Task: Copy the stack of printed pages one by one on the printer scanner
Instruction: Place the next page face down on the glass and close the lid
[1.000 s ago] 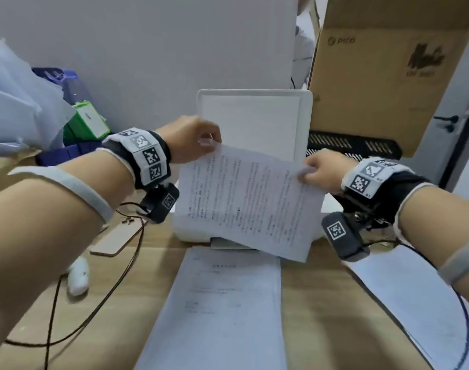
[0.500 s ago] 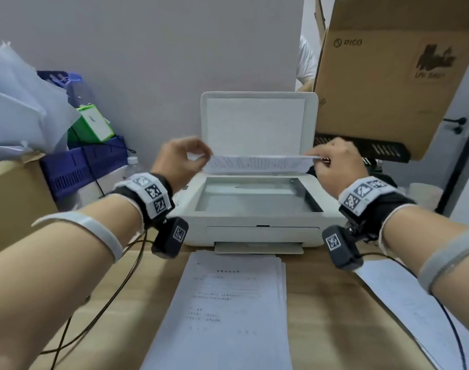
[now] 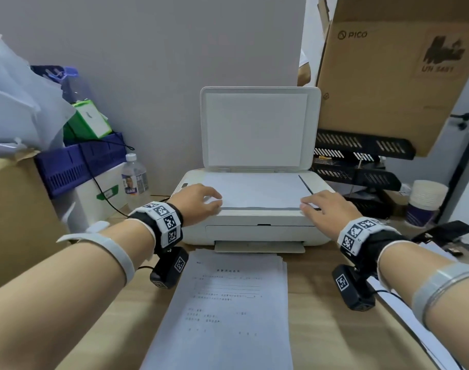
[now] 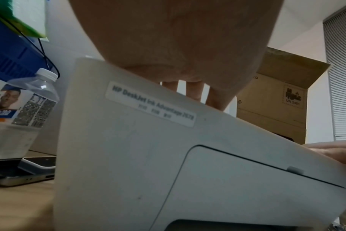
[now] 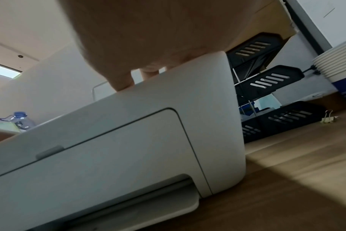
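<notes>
- Printer (image 3: 254, 222): white unit standing on the wooden worktop (image 3: 321, 329), against the rear wall. A label on its front left corner is legible in the left wrist view.
- Scanner lid (image 3: 260, 129): raised, standing near upright behind the scanner bed.
- Sheet (image 3: 257, 189): lies flat on the scanner bed, blank side uppermost. Its front edge runs along the front of the bed.
- Left hand (image 3: 198, 205): rests on the front left corner of the printer, palm down. Fingers extended and relaxed, tips on the front left corner of the sheet; nothing gripped.
- Right hand (image 3: 325, 209): rests on the front right corner of the printer, palm down. Fingers extended, tips touching the front right corner of the sheet; nothing gripped.
- Stack of printed pages (image 3: 228, 311): lies on the worktop directly in front of the printer, printed side up, edges slightly fanned at the upper right. Neither hand touches it.
- Further paper (image 3: 404, 311): white sheets lie on the worktop under the right forearm, at the right edge.
- Water bottle (image 3: 134, 174): upright on the worktop, just left of the printer.
- Phone (image 4: 20, 171): lies flat on the worktop beside the bottle.
- Black letter trays (image 3: 361, 166): stacked to the right of the printer, with a cardboard box (image 3: 396, 70) above them.
- Binder clip (image 5: 328, 119): lies on the worktop in front of the trays.
</notes>
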Motion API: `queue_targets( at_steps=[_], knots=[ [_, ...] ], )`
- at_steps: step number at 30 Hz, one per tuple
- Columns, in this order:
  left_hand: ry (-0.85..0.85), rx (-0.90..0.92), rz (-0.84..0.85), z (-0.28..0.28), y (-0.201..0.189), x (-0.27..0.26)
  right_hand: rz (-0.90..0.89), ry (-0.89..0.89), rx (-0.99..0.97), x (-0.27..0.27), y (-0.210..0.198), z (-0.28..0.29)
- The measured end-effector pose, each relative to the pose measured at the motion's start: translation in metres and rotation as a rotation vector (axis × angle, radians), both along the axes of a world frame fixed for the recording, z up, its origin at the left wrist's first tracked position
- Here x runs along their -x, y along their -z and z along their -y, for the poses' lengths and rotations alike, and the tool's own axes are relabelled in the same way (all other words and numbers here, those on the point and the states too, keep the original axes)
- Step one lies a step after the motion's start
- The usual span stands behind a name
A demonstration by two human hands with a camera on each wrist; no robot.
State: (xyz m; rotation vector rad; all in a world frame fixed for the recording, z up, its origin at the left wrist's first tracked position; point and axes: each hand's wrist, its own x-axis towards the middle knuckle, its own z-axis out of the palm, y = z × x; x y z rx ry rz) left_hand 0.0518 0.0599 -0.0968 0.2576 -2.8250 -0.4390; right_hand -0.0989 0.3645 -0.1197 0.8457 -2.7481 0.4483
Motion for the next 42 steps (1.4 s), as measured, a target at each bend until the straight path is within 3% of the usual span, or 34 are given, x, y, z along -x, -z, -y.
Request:
queue_targets(
  at_steps=[27, 33, 38, 42],
  knots=[
    [0.004, -0.008, 0.004, -0.004, -0.003, -0.007, 0.014, -0.001, 0.075, -0.014, -0.003, -0.003],
    [-0.085, -0.275, -0.164, 0.023, -0.063, 0.035, 0.013, -0.104, 0.154, -0.002, -0.054, 0.036],
    [-0.208, -0.383, -0.18, 0.048, -0.103, 0.09, 0.035, -0.181, 0.182, 0.011, -0.101, 0.082],
    [-0.221, -0.737, -0.22, 0.056, -0.116, 0.119, 0.035, -0.188, 0.185, 0.019, -0.119, 0.104]
  ],
)
